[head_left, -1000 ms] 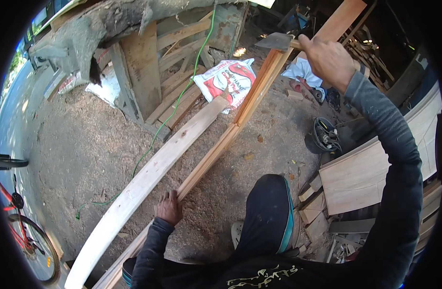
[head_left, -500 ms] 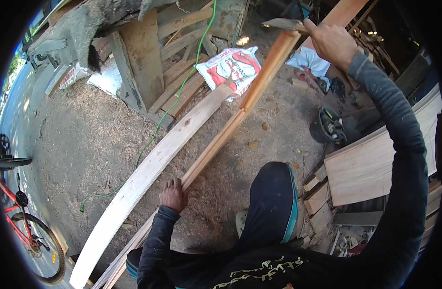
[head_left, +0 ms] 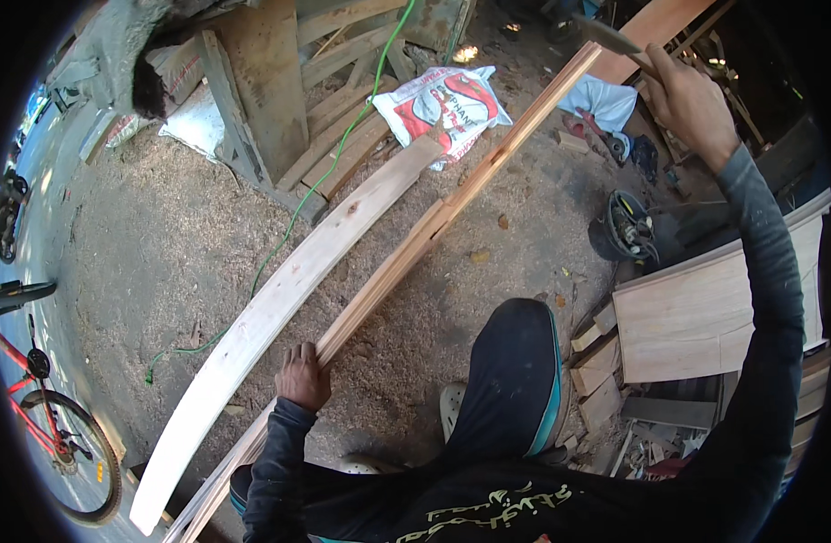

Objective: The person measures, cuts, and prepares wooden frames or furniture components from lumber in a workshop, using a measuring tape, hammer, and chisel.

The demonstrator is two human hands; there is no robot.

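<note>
My left hand (head_left: 304,376) is closed around the lower part of a long, narrow reddish-brown wooden strip (head_left: 379,281). The strip slants from my lap up to the far right, with lengthwise grooves or split lines and a notch near its middle. In my raised right hand (head_left: 696,104) is a grey, flat-bladed chopping knife (head_left: 615,41), gripped by its handle. Its blade is over the strip's far end, and I cannot tell if they touch. Left of the strip, a pale curved plank (head_left: 289,281) runs nearly alongside it.
A printed white-and-red sack (head_left: 443,113) lies beyond the planks, beside a wooden frame (head_left: 253,109). A green cord (head_left: 343,163) crosses the dusty ground. To the right are a black bucket of tools (head_left: 622,226) and pale boards (head_left: 696,317). A red bicycle (head_left: 53,425) stands at left.
The knife has lifted and turned from lying across the strip's far end, as my right hand moved right and down. My left hand and the strip's near part shifted slightly left.
</note>
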